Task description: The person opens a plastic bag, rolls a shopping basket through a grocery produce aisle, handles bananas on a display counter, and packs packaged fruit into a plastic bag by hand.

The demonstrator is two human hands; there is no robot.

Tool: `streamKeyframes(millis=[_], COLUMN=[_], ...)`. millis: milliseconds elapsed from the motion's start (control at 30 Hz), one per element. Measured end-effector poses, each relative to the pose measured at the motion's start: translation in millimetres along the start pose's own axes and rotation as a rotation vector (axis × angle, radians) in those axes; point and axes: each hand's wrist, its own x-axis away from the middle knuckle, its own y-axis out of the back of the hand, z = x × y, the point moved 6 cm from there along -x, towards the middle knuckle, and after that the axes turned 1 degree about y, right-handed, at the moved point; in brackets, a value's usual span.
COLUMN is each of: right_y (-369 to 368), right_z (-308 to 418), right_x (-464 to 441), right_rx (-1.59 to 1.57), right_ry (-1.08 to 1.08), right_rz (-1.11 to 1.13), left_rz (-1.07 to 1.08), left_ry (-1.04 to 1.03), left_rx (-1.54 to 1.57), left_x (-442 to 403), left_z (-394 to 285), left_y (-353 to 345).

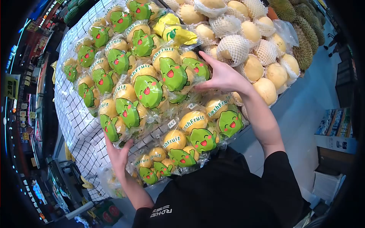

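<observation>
Many clear bags of yellow fruit, printed with green cartoon figures, lie in rows on a checked cloth (72,114). My left hand (118,154) is at the lower left end of one row, its thumb and fingers around the edge of a bag (129,112). At the row's other end, my right hand (220,76) spans the side of a bag (195,68), thumb and fingers apart. Both hands press on the row from its two ends; some fingertips are hidden behind the bags. A front row of bags (203,140) lies between my arms, nearer my body.
Melons in white foam nets (234,49) are piled at the upper right, with durians (304,34) beyond them. A yellow bag (175,30) lies behind the rows. Shelves with price tags stand at the left, and boxes (334,129) on the right.
</observation>
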Motion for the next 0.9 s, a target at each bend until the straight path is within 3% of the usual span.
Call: streamKeyframes(millis=[133, 333, 433, 567, 700, 900], right_y=[-2, -4, -12, -18, -16, -13], right_z=[-1, -23, 5, 16, 15, 12], right_x=[-6, -15, -7, -11, -15, -23], right_rx=[-0.056, -0.598, -0.317, -0.013, -0.274, -0.294], right_ry=[0.045, -0.042, 0.014, 0.041, -0.041, 0.006], right_rz=[0.025, 0.093, -0.058, -0.069, 0.027, 0.037], left_rz=[0.044, -0.012, -0.029, -0.031, -0.011, -0.016], left_ry=[-0.024, -0.101, -0.065, -0.084, -0.116, -0.243], left_rx=[-0.003, -0.052, -0.011, -0.04, -0.094, -0.155], left_x=[-10, -12, -11, -12, -12, -13], left_z=[11, 15, 11, 9, -6, -4], left_y=[-1, -3, -4, -4, -6, -6])
